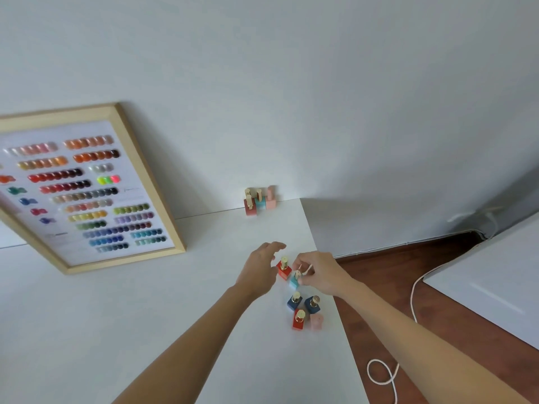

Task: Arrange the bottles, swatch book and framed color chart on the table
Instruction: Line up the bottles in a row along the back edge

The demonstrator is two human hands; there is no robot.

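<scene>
Bottles sit in two clusters on the white table (145, 316), and the split looks deliberate: a small finished group (258, 202) stands tight together at the far edge against the wall, while the loose ones wait nearer the person, close to the table's right edge. The right hand (319, 272) pinches the gold cap of a pale teal bottle (294, 282), thumb and fingertips curled round the top, probably because the cap is the easiest part to grab on something so small and square. The left hand (259, 269) hovers just beside a red bottle (284, 268), fingers spread and relaxed, holding nothing; I judge it is poised for that one so both can travel to the back row together.

Closer in, two dark blue bottles (303, 301), another red one (299, 319) and a pink one (316, 321) stand upright, touching or nearly so, not yet sorted.

The framed color chart (87, 188) leans at the left, its lower edge on the table and its top apparently against the wall (a sensible spot, since it stays readable and out of the hands' way). The swatch book is not in view.

A white cord (382, 371) loops on the wooden floor to the right, well apart from the work.
</scene>
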